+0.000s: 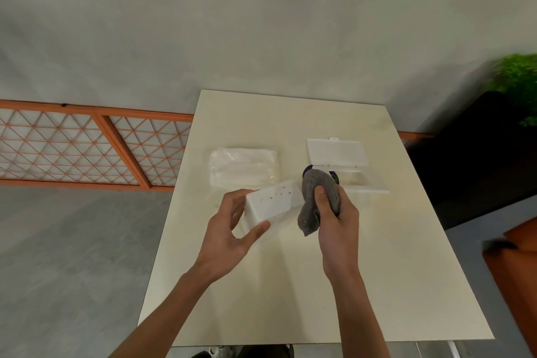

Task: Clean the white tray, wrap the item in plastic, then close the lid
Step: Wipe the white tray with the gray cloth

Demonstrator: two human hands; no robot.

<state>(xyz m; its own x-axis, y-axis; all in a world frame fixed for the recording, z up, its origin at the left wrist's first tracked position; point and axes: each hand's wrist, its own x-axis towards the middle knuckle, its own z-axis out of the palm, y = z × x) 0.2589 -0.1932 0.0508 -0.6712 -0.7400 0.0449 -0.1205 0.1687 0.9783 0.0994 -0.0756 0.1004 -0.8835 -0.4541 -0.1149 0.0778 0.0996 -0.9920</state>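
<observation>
My left hand grips a small white tray at its left end, lifted a little above the table, with dark specks on its upper face. My right hand holds a bunched grey cloth against the tray's right end. A white box with its lid open lies behind the cloth. A dark round item shows only at its edges behind the cloth. Clear plastic wrap lies folded to the left of the box.
Everything sits on a cream table with bare surface near me and at the far end. An orange lattice panel lies on the floor to the left. A dark cabinet with a green plant stands to the right.
</observation>
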